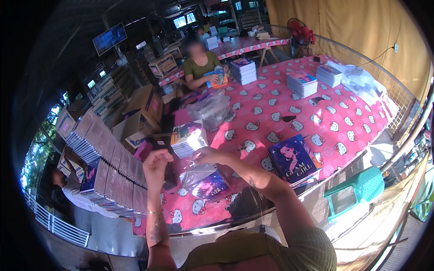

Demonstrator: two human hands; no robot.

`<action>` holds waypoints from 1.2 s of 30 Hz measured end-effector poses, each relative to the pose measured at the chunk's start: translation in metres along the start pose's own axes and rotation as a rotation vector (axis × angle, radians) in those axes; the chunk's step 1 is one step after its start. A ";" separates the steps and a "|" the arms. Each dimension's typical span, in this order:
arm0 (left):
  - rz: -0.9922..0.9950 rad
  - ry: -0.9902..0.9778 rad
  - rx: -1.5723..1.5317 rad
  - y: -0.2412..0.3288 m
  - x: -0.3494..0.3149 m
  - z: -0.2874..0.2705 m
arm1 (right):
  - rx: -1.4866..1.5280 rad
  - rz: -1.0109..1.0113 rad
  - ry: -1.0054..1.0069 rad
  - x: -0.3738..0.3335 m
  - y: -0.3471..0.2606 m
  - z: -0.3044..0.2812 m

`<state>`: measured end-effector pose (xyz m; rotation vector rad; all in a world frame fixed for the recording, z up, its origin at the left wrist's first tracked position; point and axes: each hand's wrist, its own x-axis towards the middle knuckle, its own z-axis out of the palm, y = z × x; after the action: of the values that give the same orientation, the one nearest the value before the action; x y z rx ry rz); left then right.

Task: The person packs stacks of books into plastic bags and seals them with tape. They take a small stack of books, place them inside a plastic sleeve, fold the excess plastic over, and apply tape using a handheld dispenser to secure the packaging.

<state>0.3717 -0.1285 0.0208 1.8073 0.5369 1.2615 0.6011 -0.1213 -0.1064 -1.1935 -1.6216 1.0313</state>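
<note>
My left hand (157, 161) is raised beside the near stack, its fingers curled in; whether anything is in them I cannot make out. My right hand (208, 156) pinches the upper edge of a clear plastic bag (192, 175). Partly inside that bag lies a purple-covered book (210, 186), flat on the pink tablecloth (199, 207). Just beyond my hands stands a stack of books (187, 138) with a bright illustrated cover on top. To the right, more books with a dark blue cover showing a drawn figure (291, 156) lie near the table edge.
Crumpled plastic bags (210, 109) lie beyond the stack. Tall rows of stacked books (113, 169) and cardboard boxes (144, 110) flank the left. Across the table a person in green (202, 67) holds an orange book (218, 79). A teal stool (357, 189) stands at right.
</note>
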 end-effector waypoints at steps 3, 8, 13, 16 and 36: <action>-0.200 -0.279 0.427 -0.069 0.007 -0.034 | 0.124 -0.014 -0.144 0.007 -0.010 0.014; -0.050 -0.322 0.528 -0.099 0.008 -0.013 | 0.201 -0.085 -0.087 0.004 -0.001 0.012; 0.135 -0.205 0.868 -0.058 0.021 0.024 | -0.313 -0.334 0.001 0.009 -0.001 -0.004; 0.216 -0.286 0.707 -0.043 0.022 0.011 | -0.298 -0.290 0.011 0.015 -0.017 0.011; -0.145 -0.186 0.201 -0.100 -0.009 -0.022 | -0.304 -0.116 -0.215 0.012 -0.020 0.014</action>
<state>0.3597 -0.0716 -0.0643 1.9883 0.6964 0.9582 0.5798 -0.1154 -0.0897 -1.1971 -2.0479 0.8844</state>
